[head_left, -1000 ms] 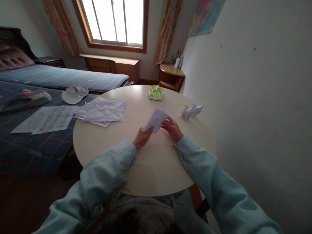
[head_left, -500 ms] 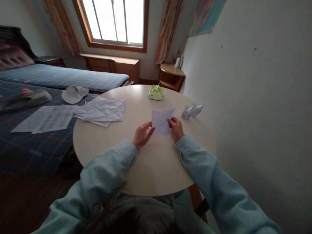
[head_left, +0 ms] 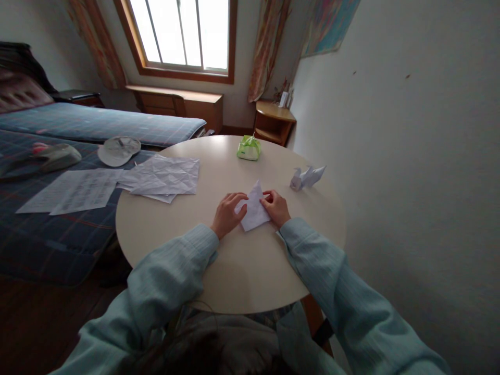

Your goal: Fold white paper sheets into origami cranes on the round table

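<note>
A folded white paper (head_left: 254, 210) lies flat on the round beige table (head_left: 234, 271), between both my hands. My left hand (head_left: 228, 212) rests on its left edge with the fingers curled down onto it. My right hand (head_left: 275, 207) presses on its right side, fingers bent over the edge. Both sleeves are pale blue.
A finished folded paper figure (head_left: 307, 177) sits at the table's right rim, a green tissue pack (head_left: 249, 148) at the far side, creased sheets (head_left: 164, 177) at the left. A bed (head_left: 58, 156) with printed papers (head_left: 72, 190) and a cap (head_left: 119, 150) stands left. A wall is close on the right.
The paper was held up above the table and turned between my hands; now it lies flat on the table with both hands pressing on it.
</note>
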Demonstrator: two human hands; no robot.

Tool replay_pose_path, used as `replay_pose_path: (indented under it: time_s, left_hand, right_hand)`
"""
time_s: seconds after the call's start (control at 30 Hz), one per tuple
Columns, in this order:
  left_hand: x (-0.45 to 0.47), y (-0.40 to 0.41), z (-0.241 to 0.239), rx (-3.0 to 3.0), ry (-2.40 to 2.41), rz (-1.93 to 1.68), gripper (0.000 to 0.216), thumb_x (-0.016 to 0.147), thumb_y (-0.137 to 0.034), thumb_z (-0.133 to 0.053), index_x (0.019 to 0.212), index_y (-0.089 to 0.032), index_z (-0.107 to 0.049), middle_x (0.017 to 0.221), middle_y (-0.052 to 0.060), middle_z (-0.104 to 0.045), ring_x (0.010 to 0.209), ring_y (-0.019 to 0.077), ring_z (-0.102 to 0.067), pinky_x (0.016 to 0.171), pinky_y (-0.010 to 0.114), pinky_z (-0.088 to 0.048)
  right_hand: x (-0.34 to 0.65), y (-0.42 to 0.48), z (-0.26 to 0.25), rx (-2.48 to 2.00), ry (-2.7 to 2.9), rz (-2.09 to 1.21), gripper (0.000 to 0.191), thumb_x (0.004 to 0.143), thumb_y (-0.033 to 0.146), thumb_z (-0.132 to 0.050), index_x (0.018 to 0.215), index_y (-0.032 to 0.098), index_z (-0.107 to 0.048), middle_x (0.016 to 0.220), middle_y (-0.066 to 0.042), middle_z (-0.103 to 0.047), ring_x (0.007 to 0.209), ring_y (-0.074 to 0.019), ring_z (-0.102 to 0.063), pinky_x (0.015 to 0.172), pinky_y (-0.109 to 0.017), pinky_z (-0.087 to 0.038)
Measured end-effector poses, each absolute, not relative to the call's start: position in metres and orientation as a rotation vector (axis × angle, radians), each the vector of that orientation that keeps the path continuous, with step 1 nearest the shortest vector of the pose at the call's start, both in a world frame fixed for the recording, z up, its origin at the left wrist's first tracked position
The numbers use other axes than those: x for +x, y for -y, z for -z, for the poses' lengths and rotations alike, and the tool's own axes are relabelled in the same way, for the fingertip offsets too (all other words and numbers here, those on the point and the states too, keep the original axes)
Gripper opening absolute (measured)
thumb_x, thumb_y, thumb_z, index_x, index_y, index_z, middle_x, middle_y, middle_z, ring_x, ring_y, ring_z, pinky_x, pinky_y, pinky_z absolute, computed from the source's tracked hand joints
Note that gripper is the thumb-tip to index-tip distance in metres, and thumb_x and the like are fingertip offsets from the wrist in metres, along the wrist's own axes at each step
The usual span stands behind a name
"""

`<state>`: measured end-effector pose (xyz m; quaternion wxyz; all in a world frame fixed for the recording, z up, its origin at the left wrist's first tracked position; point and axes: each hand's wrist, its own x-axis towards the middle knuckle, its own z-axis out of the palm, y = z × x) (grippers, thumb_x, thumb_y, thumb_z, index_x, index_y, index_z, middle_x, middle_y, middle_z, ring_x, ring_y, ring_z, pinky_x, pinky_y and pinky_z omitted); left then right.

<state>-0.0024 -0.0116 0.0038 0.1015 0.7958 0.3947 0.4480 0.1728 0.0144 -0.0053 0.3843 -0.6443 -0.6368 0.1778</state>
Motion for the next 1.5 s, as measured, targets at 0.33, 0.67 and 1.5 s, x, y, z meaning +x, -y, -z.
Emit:
replay_pose_path:
  time_s: [0.33, 0.67, 1.5]
  left_hand:
    - [-0.001, 0.011, 0.000, 2.561, -1.013, -0.742, 0.058, 0.075, -0.051, -0.050, 0.121, -0.016, -0.046, 0.128, 0.010, -0.046, 0.121, 0.0210, -0.038, 0.102, 0.037, -0.031]
    - [-0.007, 0.013, -0.007, 2.612, -1.247, -0.447, 0.063, 0.077, -0.063, -0.028, 0.123, -0.023, -0.045, 0.134, 0.006, -0.038, 0.124, 0.0220, -0.033, 0.103, 0.036, -0.026]
    - [-0.019, 0.005, 0.005, 2.591, -1.064, -0.424, 0.090, 0.057, -0.069, -0.052, 0.131, -0.023, -0.031, 0.141, 0.011, -0.025, 0.129, 0.0287, -0.022, 0.104, 0.043, -0.021]
  right_hand:
    - [0.175, -0.017, 0.009, -1.610, 1.666, -0.396, 0.024, 0.063, 0.021, -0.059, 0.086, 0.016, -0.055, 0.070, -0.001, -0.060, 0.063, -0.0132, -0.055, 0.064, -0.027, -0.044]
    - [0.169, -0.010, 0.006, -1.332, 1.829, -0.483, 0.015, 0.070, 0.018, -0.052, 0.083, 0.020, -0.058, 0.081, -0.002, -0.065, 0.077, -0.0141, -0.060, 0.075, -0.030, -0.046]
    - [0.169, -0.010, 0.005, -1.382, 1.844, -0.493, 0.014, 0.074, 0.023, -0.050, 0.081, 0.018, -0.061, 0.081, -0.003, -0.066, 0.074, -0.0139, -0.060, 0.071, -0.028, -0.046]
